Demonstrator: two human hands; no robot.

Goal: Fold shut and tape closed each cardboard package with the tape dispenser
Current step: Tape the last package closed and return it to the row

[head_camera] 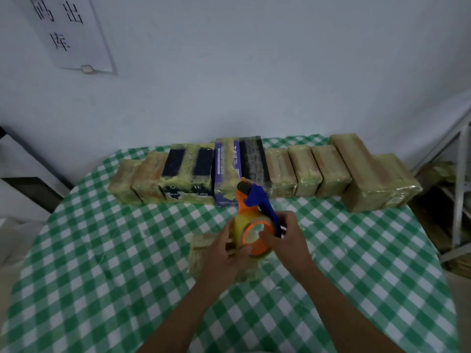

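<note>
Both hands are on the tape dispenser (254,200) here, held up over the middle of the surface (102,250) with its green-and-white checked cloth. The left grip (224,253) is wrapped round the yellowish tape roll (238,225) from the left side, fingers curled over its edge. The right grip (288,240) is closed on the blue handle side, thumb reaching in toward the orange hub. So neither grip is wide: each one is holding the dispenser. Its orange-and-blue head points away from the person, toward the wall.

Directly below the hands lies the cardboard package (201,253), flat on the surface and partly hidden by the left grip (whether the roll actually touches it cannot be told from this angle). Its visible face shows shiny tape.

Along the far edge runs a row of packages (305,171), side by side, brown ones at both ends, darker printed ones in the middle, all glossy with yellowish tape. A paper sign (71,34) hangs on the wall at upper left. A metal rack (458,174) stands off to the right.
</note>
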